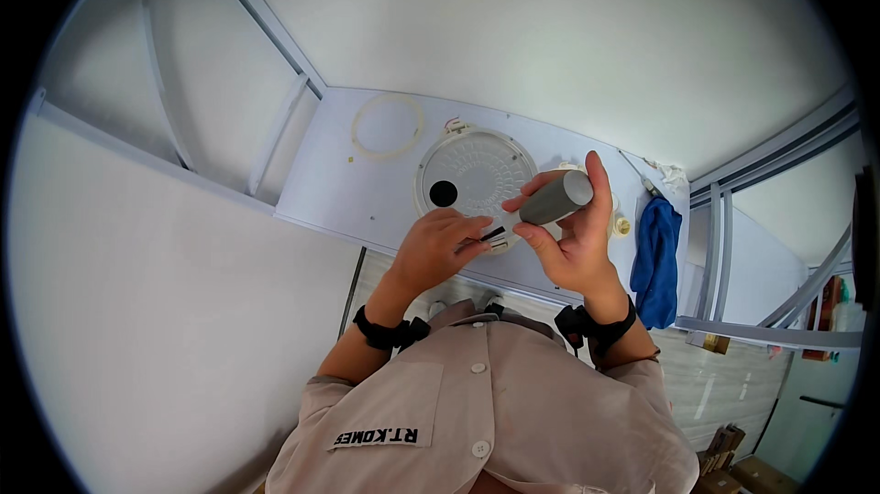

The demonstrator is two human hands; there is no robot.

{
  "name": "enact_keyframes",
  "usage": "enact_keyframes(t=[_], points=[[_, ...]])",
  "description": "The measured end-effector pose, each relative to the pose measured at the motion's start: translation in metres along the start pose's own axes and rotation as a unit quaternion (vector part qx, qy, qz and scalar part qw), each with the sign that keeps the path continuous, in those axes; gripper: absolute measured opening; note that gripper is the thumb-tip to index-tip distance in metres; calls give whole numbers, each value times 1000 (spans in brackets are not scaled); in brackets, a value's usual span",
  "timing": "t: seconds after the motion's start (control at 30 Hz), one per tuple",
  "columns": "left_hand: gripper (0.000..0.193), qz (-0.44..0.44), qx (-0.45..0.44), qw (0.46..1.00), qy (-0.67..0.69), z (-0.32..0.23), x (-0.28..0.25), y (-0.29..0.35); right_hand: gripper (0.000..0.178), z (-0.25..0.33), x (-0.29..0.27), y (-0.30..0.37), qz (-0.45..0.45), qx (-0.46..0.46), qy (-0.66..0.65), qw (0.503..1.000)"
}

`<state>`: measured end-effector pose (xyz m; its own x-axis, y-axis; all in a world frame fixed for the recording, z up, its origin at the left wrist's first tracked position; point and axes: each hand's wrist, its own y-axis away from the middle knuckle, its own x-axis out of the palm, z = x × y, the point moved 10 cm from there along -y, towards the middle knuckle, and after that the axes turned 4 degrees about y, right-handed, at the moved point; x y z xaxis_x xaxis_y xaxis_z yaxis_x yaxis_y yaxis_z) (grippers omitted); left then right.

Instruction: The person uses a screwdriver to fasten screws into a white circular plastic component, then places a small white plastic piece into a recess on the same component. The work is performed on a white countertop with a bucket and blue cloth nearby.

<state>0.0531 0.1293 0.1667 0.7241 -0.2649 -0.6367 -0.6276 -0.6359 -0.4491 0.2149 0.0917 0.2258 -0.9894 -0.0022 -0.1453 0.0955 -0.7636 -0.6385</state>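
Note:
A thick, round-ended grey handle (552, 198) is tilted up in my right hand (579, 251). The thumb lies on its near side and other fingers curl behind it. My left hand (440, 245), closer to the body, pinches with thumb and fingers at a small black piece (493, 234) just left of the handle's lower end. Whether that piece joins the handle cannot be made out. Beyond both hands, a round white housing (495, 159) with a patterned face lies flat on the table. A black disc (444, 193) shows on its left part.
The pale table (321, 182) bears a cream ring (357, 137) at the far left. Small cream parts (622, 225) lie right of my right hand. A blue cloth (653, 265) hangs over the right end, near a thin tool (649, 184). Metal frames (724, 256) stand at the right.

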Motion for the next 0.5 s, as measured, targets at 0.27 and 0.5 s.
enact_keyframes(t=[0.27,0.5], points=[[39,4,1,1000,17,0,-2,5,111,-1,1,-1,-3,3,4,1000],[37,-7,57,998,-17,-5,-1,5,100,0,2,-2,-13,-3,-25,1000]])
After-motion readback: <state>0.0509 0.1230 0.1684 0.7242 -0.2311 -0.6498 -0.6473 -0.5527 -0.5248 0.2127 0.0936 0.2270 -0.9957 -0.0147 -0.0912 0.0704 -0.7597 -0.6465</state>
